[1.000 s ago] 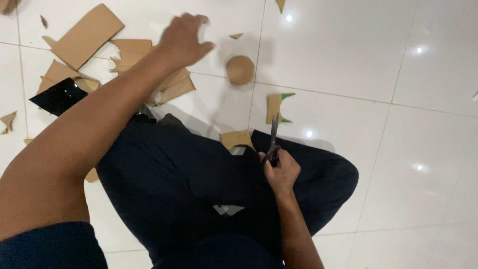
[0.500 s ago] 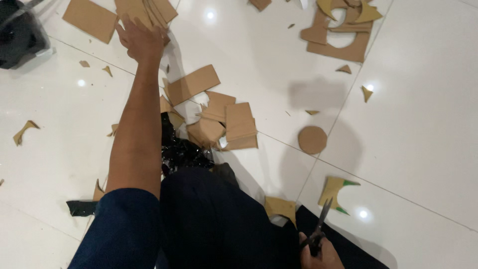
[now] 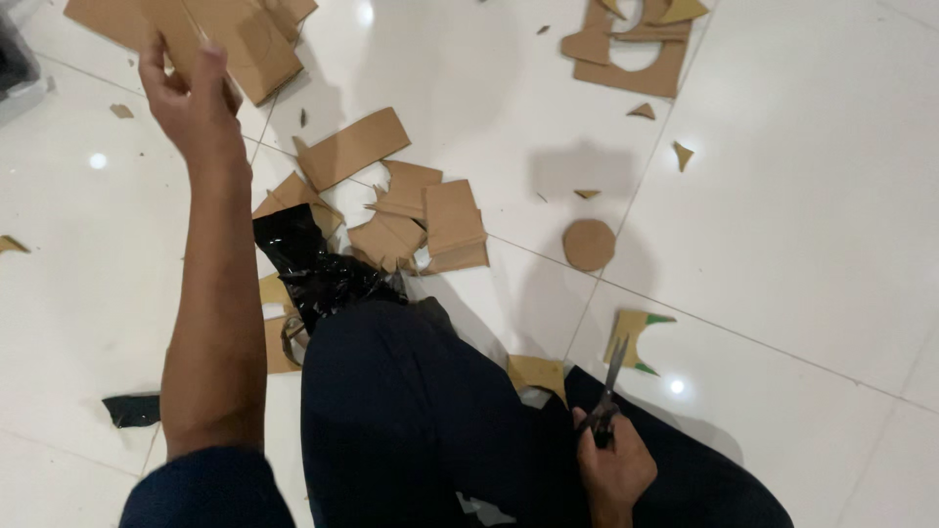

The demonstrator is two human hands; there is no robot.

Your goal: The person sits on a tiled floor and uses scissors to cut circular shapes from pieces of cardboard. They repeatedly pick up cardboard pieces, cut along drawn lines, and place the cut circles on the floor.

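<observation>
Cardboard sheet cut off by top edge; left hand blurred.

Cardboard disc, black plastic sheet, white tiled floor

A flat brown cardboard sheet lies at the upper left of the frame, gripped at its edge. Dark-handled metal scissors point upward at the lower right, blades nearly closed.
</observation>
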